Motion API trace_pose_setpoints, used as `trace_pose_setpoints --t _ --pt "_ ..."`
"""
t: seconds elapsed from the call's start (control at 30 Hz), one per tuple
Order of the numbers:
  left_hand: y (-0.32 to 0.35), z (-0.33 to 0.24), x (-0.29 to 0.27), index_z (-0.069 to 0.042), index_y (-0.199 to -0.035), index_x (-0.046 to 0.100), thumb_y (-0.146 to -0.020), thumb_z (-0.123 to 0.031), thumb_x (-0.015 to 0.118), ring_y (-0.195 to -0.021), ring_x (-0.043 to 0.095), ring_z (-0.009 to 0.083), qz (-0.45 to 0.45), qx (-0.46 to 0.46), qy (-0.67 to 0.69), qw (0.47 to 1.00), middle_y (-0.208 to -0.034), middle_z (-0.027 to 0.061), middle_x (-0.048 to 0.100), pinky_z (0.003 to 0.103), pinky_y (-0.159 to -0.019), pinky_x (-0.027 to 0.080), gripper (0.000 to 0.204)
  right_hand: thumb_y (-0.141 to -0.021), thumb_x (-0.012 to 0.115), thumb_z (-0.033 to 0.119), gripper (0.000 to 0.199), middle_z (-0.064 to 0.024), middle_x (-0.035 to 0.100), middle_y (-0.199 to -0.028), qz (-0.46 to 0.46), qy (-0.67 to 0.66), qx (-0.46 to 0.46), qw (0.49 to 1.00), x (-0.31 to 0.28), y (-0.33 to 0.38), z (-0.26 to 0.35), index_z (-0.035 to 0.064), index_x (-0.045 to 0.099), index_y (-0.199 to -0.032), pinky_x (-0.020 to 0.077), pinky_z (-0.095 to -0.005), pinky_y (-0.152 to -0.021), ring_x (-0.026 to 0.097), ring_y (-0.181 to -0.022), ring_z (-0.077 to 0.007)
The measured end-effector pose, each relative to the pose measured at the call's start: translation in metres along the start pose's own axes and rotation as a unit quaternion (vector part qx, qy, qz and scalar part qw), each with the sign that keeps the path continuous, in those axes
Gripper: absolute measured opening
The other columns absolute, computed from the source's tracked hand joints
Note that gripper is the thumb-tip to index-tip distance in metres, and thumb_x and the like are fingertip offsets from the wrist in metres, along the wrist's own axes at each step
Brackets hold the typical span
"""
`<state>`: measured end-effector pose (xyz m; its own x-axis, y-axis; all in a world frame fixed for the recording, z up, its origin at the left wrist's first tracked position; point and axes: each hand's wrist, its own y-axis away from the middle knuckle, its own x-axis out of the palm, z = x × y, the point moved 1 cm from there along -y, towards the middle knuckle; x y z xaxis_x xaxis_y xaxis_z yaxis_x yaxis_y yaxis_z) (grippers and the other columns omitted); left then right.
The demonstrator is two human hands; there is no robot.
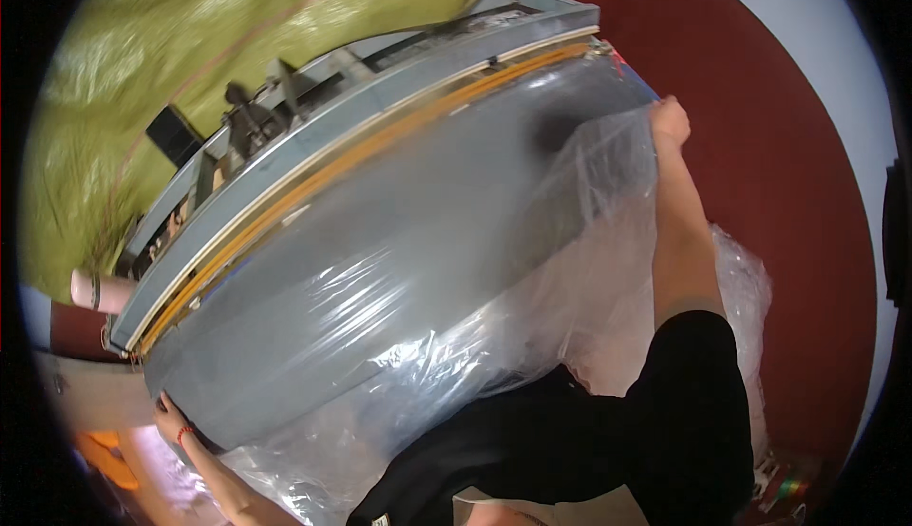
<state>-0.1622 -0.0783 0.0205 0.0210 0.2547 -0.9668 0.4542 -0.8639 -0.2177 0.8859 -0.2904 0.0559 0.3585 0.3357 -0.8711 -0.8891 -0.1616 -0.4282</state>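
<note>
A clear plastic sheet (356, 303) lies over a long grey work surface (456, 198) and hangs in loose folds over its near edge, against my body. At the right end, my right hand (671, 122) is closed on the sheet's edge and holds it raised. Far to the left, my left hand (171, 419), with a red bead bracelet at the wrist, is closed on the sheet near the surface's left corner. Its fingertips are partly hidden. Between the hands the film is stretched, with shiny wrinkles.
A grey metal frame (380, 94) with an orange strip (380, 141) runs along the far side. Beyond it hangs a yellow-green tarp (237, 13). A pink bottle (100, 291) and a black box (175, 136) sit at the left. Dark red surface (779, 174) fills the right.
</note>
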Motion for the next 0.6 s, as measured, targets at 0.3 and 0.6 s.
trace_pose_setpoints --t 0.3,0.6 --pt "0.277 -0.366 -0.104 -0.002 -0.104 0.05 -0.084 -0.027 0.052 -0.087 0.055 0.015 0.524 0.206 0.562 0.606 -0.098 0.0097 0.057 0.025 -0.069 0.044 0.032 -0.08 0.051 0.026 0.024 -0.017 0.061 -0.087 0.023 -0.004 -0.008 1.0 0.002 -0.005 -0.021 0.005 0.055 -0.09 0.0467 -0.0418 -0.07 0.059 -0.084 -0.0316" --pt "0.443 -0.409 -0.1 0.0 -0.114 0.045 -0.08 -0.011 0.057 -0.088 0.053 0.0164 0.793 0.118 0.487 0.346 -0.096 0.0118 0.056 0.028 -0.078 0.043 0.038 -0.079 0.05 0.025 0.023 -0.0164 0.061 -0.085 0.028 -0.043 -0.071 0.996 0.005 0.004 0.008 0.0045 0.055 -0.089 0.0465 -0.0432 -0.071 0.06 -0.082 -0.0325"
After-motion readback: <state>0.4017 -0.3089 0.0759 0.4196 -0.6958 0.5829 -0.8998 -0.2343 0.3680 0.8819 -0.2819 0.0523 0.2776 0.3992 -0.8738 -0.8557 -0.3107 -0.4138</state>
